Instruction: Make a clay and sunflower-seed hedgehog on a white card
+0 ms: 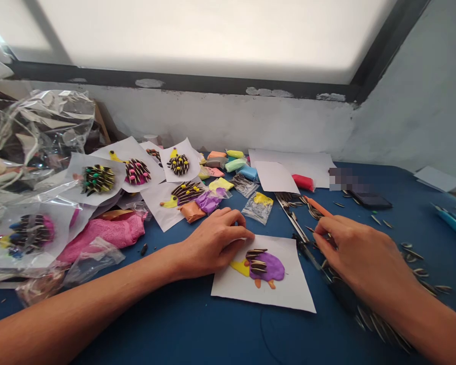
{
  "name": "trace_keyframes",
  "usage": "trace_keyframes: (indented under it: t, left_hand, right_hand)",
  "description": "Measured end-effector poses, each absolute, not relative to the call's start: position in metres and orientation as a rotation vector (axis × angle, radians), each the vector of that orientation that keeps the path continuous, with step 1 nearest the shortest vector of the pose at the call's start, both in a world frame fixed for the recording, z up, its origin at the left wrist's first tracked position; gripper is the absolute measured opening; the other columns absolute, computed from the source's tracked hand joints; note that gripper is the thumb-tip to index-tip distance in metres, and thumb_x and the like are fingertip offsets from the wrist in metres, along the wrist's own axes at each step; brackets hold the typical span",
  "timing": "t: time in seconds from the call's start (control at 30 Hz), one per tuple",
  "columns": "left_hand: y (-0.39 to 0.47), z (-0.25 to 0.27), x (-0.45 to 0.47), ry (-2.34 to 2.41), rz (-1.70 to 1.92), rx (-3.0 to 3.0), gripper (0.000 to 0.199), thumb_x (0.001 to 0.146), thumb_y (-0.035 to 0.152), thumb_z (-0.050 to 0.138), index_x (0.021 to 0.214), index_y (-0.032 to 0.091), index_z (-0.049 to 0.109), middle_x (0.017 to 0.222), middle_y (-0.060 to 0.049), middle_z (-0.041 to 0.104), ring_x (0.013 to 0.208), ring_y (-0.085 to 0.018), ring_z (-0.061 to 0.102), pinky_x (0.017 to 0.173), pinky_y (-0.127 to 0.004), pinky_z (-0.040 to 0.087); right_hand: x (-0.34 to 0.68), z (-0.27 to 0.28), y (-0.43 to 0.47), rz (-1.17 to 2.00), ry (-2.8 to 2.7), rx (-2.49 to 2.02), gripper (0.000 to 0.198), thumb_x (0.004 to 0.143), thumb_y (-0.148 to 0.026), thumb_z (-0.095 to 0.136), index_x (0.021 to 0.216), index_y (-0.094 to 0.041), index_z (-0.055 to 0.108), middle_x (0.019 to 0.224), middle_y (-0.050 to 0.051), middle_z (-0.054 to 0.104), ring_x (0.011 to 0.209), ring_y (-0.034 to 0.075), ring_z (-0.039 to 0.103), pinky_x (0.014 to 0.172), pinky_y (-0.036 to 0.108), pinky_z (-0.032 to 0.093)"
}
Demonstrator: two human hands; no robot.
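Observation:
A white paper sheet [289, 299] lies on the table with a clay hedgehog on it. Its body is purple clay [271, 267], its face yellow clay [241, 268], its feet orange. Several striped sunflower seeds [258, 266] stick in the body near the face. My left hand [220, 241] rests at the sheet's upper left corner, fingers bent and closed on its edge. To the right of the sheet, my right hand [349, 246] pinches a sunflower seed [309, 229] between thumb and forefinger. Loose seeds [380, 324] lie around and below that hand.
Finished hedgehog pictures [99, 179] and a pink cloth [117, 230] lie at left, beside plastic bags [57, 132]. Clay packets [235, 165] are at the back. An orange-handled tool [317, 207], tweezers [292, 218] and a dark phone [370, 198] lie at right.

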State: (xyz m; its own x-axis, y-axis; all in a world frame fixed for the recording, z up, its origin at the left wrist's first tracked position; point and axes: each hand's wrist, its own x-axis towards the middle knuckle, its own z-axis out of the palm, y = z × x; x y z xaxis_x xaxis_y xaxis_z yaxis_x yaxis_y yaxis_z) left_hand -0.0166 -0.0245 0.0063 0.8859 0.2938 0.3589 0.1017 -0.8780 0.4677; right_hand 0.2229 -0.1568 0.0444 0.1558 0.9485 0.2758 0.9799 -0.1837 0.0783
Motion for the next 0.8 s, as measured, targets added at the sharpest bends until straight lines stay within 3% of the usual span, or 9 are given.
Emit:
trace_keyframes:
  t: [0.43, 0.57, 0.67, 0.8]
  left_hand:
    - [-0.0260, 0.0078, -0.0174, 0.289, 0.593, 2.611, 0.026, 0.096, 0.016, 0.047, 0.106, 0.016, 0.071, 0.101, -0.010, 0.058, 0.089, -0.019, 0.051, 0.079, -0.034, 0.043]
    - [-0.0257, 0.0074, -0.0177, 0.290, 0.596, 2.614, 0.026, 0.096, 0.016, 0.047, 0.106, 0.016, 0.071, 0.101, -0.010, 0.058, 0.088, -0.019, 0.051, 0.078, -0.033, 0.043]
    - [-0.0257, 0.0074, -0.0177, 0.285, 0.599, 2.613, 0.026, 0.096, 0.016, 0.047, 0.107, 0.016, 0.071, 0.100, -0.010, 0.058, 0.088, -0.019, 0.051, 0.078, -0.033, 0.043]
    - [-0.0259, 0.0077, -0.0173, 0.285, 0.602, 2.612, 0.027, 0.095, 0.015, 0.047, 0.107, 0.016, 0.071, 0.100, -0.010, 0.059, 0.088, -0.019, 0.051, 0.078, -0.033, 0.042]
  right_hand:
    - [0.2214, 0.0455, -0.1567, -0.374, -1.871, -2.222, 0.011, 0.079, -0.025, 0.048, 0.072, -0.024, 0.056, 0.067, 0.001, 0.064, 0.051, 0.017, 0.056, 0.047, 0.029, 0.037]
    - [0.2217, 0.0471, -0.1577, -0.345, -1.886, -2.245, 0.015, 0.081, -0.025, 0.045, 0.081, -0.024, 0.060, 0.078, 0.003, 0.069, 0.054, 0.018, 0.059, 0.047, 0.030, 0.039]
    - [0.2219, 0.0465, -0.1575, -0.337, -1.898, -2.270, 0.020, 0.083, -0.026, 0.042, 0.080, -0.024, 0.062, 0.087, 0.006, 0.070, 0.062, 0.022, 0.063, 0.048, 0.031, 0.040]
    - [0.2227, 0.0414, -0.1561, -0.300, -1.920, -2.307, 0.024, 0.084, -0.027, 0.042, 0.074, -0.023, 0.063, 0.092, 0.009, 0.071, 0.057, 0.022, 0.062, 0.045, 0.032, 0.039]
